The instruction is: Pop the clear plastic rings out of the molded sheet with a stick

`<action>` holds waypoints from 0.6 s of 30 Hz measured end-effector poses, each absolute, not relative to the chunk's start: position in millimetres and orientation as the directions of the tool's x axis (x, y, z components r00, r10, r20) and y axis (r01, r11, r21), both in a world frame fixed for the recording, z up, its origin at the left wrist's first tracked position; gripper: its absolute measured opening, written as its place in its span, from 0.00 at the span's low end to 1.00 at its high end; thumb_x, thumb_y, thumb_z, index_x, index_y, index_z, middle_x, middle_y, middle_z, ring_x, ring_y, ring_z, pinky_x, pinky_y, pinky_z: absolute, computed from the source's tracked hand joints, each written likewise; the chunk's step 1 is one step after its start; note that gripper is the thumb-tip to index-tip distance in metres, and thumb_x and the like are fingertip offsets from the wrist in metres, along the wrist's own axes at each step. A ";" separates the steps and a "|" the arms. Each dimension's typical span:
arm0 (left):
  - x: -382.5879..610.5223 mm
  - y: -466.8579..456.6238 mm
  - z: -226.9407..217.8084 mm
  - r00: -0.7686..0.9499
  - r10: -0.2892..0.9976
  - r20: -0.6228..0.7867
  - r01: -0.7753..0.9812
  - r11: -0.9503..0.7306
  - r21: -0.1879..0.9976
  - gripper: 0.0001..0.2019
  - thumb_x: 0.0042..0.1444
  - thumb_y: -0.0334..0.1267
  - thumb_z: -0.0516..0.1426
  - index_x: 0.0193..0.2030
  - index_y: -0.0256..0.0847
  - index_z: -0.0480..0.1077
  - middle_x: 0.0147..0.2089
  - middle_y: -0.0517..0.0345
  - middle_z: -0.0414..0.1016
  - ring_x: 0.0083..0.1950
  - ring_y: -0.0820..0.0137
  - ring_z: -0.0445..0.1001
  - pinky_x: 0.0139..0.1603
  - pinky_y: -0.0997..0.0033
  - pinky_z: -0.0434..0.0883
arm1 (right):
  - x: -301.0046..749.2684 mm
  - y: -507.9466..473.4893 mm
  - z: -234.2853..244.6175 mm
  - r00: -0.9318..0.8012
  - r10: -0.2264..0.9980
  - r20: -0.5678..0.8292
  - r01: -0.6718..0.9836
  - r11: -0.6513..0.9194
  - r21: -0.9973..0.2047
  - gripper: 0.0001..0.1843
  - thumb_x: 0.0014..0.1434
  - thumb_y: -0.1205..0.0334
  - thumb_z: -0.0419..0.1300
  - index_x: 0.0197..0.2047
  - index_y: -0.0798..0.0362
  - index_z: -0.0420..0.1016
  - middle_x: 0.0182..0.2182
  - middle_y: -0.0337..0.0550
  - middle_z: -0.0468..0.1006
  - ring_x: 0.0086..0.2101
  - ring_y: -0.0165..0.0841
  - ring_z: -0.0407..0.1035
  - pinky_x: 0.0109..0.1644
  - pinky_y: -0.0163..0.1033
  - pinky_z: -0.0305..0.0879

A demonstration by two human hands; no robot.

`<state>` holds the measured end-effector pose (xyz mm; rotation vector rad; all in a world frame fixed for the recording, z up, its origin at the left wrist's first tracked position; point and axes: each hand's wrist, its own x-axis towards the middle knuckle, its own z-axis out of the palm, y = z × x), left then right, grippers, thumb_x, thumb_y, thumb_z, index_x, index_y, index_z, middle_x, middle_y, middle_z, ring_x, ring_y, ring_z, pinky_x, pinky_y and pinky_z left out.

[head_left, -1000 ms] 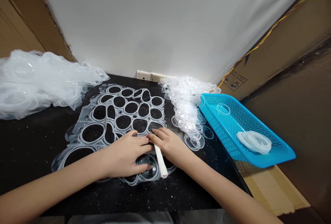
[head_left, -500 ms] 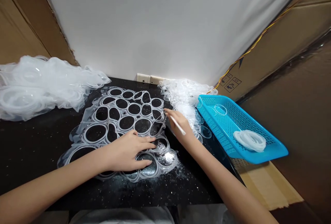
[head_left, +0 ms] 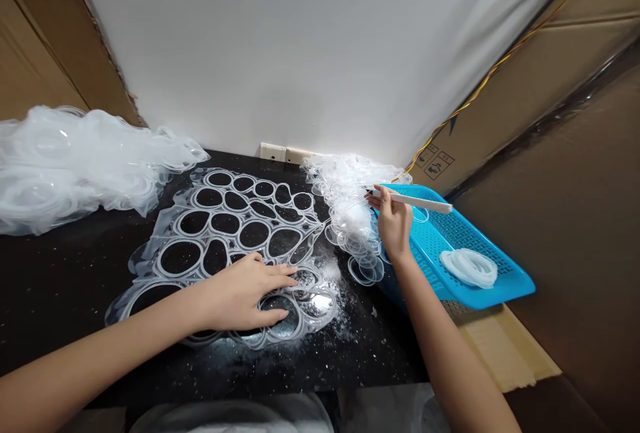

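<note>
My left hand (head_left: 250,293) lies flat, fingers spread, on the near end of a clear plastic sheet punched full of round holes (head_left: 225,233) on the black countertop (head_left: 60,273). My right hand (head_left: 393,219) is raised at the left rim of the blue basket (head_left: 500,283), fingers closed round a thin white stick (head_left: 417,201) that points right over the basket. A pile of clear plastic discs (head_left: 353,209) sits just left of that hand. In the basket lies a stack of white rings (head_left: 469,266).
A large heap of clear plastic scrap (head_left: 75,166) fills the back left of the counter. A white wall socket strip (head_left: 283,153) sits at the wall's foot. Cardboard boxes (head_left: 550,86) stand to the right, and a yellow cable (head_left: 500,66) runs along them.
My right hand has lifted the white stick off the sheet and swung it right, from beside my left hand to the basket's rim. My left hand stays pressed on the sheet.
</note>
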<state>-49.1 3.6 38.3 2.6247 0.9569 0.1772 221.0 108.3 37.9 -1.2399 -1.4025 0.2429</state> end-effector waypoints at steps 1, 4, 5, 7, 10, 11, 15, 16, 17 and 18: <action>-49.3 3.5 38.8 0.766 0.642 0.000 0.598 -0.713 0.367 0.20 0.56 0.48 0.52 0.54 0.47 0.64 0.61 0.55 0.62 0.50 0.62 0.71 0.53 0.58 0.59 | 222.0 108.7 39.3 0.280 0.766 0.579 0.483 0.409 -0.774 0.21 0.60 0.51 0.49 0.41 0.59 0.73 0.32 0.50 0.78 0.33 0.36 0.75 0.41 0.45 0.71; -49.7 3.2 41.5 0.766 0.641 -0.037 0.601 -0.696 0.393 0.20 0.55 0.46 0.53 0.54 0.47 0.64 0.61 0.55 0.61 0.51 0.62 0.70 0.54 0.57 0.58 | 230.2 111.7 44.0 0.388 0.751 0.535 0.329 0.429 -0.841 0.20 0.58 0.51 0.52 0.39 0.60 0.73 0.29 0.47 0.78 0.32 0.35 0.75 0.41 0.44 0.72; -49.8 3.0 42.7 0.764 0.642 -0.055 0.606 -0.687 0.401 0.20 0.55 0.45 0.53 0.54 0.47 0.64 0.61 0.56 0.61 0.51 0.62 0.70 0.54 0.56 0.58 | 234.6 112.9 46.0 0.433 0.730 0.528 0.277 0.450 -0.849 0.19 0.56 0.50 0.53 0.37 0.60 0.73 0.28 0.46 0.78 0.31 0.35 0.75 0.41 0.44 0.72; -50.2 2.9 44.6 0.760 0.646 -0.078 0.613 -0.671 0.417 0.19 0.55 0.45 0.53 0.54 0.48 0.64 0.62 0.57 0.60 0.52 0.62 0.70 0.55 0.55 0.58 | 243.8 114.3 50.7 0.513 0.687 0.514 0.191 0.493 -0.849 0.19 0.55 0.49 0.54 0.34 0.59 0.72 0.25 0.44 0.78 0.30 0.34 0.75 0.40 0.44 0.72; -51.7 4.1 45.6 0.755 0.653 -0.066 0.608 -0.658 0.445 0.17 0.56 0.46 0.52 0.53 0.49 0.64 0.61 0.57 0.61 0.53 0.62 0.69 0.55 0.55 0.57 | 250.9 111.1 58.8 0.484 0.773 0.409 0.027 0.454 -0.890 0.20 0.53 0.47 0.56 0.33 0.58 0.72 0.24 0.44 0.77 0.29 0.34 0.75 0.39 0.43 0.72; -52.5 5.0 45.5 0.756 0.652 -0.057 0.601 -0.656 0.458 0.17 0.57 0.47 0.52 0.53 0.50 0.65 0.60 0.58 0.63 0.52 0.63 0.69 0.55 0.56 0.58 | 250.0 108.4 61.3 0.415 0.834 0.364 -0.025 0.410 -0.912 0.19 0.52 0.47 0.57 0.33 0.58 0.72 0.24 0.44 0.78 0.29 0.35 0.75 0.39 0.43 0.72; -55.5 10.9 44.3 0.754 0.657 0.011 0.562 -0.653 0.507 0.15 0.59 0.45 0.50 0.52 0.49 0.66 0.53 0.59 0.71 0.48 0.66 0.72 0.47 0.65 0.66 | 232.3 92.0 67.5 0.069 0.970 0.231 -0.071 0.236 -0.969 0.18 0.52 0.48 0.57 0.36 0.55 0.71 0.26 0.45 0.78 0.33 0.36 0.75 0.41 0.45 0.70; -56.1 12.5 44.0 0.740 0.672 0.033 0.562 -0.644 0.519 0.15 0.60 0.45 0.49 0.51 0.49 0.67 0.50 0.60 0.73 0.46 0.67 0.73 0.44 0.68 0.67 | 226.1 87.3 68.1 -0.002 0.981 0.193 -0.062 0.193 -0.979 0.18 0.53 0.48 0.56 0.36 0.54 0.71 0.26 0.44 0.77 0.32 0.36 0.75 0.41 0.45 0.70; -56.6 14.2 43.9 0.719 0.693 0.054 0.566 -0.630 0.531 0.14 0.60 0.44 0.48 0.49 0.48 0.68 0.48 0.60 0.75 0.44 0.68 0.73 0.43 0.69 0.68 | 219.9 82.7 68.5 -0.066 0.987 0.148 -0.058 0.144 -0.988 0.17 0.53 0.48 0.55 0.36 0.54 0.70 0.26 0.44 0.77 0.31 0.35 0.74 0.40 0.44 0.70; -57.2 15.9 44.1 0.696 0.715 0.075 0.573 -0.615 0.542 0.14 0.61 0.44 0.47 0.48 0.47 0.69 0.46 0.60 0.76 0.43 0.68 0.74 0.42 0.70 0.68 | 213.9 78.4 68.5 -0.120 0.988 0.102 -0.064 0.094 -0.993 0.17 0.53 0.48 0.54 0.35 0.53 0.70 0.26 0.43 0.76 0.29 0.34 0.73 0.37 0.42 0.70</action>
